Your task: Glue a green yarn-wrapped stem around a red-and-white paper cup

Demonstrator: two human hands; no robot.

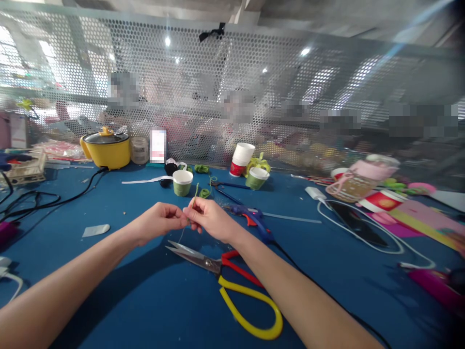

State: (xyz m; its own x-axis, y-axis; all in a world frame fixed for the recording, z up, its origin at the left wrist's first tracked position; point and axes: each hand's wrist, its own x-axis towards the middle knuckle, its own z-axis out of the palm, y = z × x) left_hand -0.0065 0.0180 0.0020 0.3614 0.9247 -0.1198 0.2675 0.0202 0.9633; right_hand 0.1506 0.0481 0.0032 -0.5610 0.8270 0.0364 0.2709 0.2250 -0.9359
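Observation:
Both of my hands meet over the middle of the blue table. My right hand [208, 216] pinches a thin green yarn-covered stem [195, 195], whose tip sticks up above the fingers. Close against it, my left hand [162, 222] has its fingertips pressed together at the lower end; what they hold there is hidden. A fine strand hangs below the fingers. Just under my hands lie large scissors [203, 261] with one red and one yellow handle, blades slightly apart. A blue glue gun [254, 220] rests right of my right hand, with a green yarn coil [205, 193] behind.
Two green paper cups [182, 183] stand behind my hands, with pliers [232, 185] between them. A yellow electric pot [107, 149] and a propped phone [157, 145] stand back left. A cabled dark phone [358, 224] lies right. A perforated metal screen [203, 97] closes the far edge.

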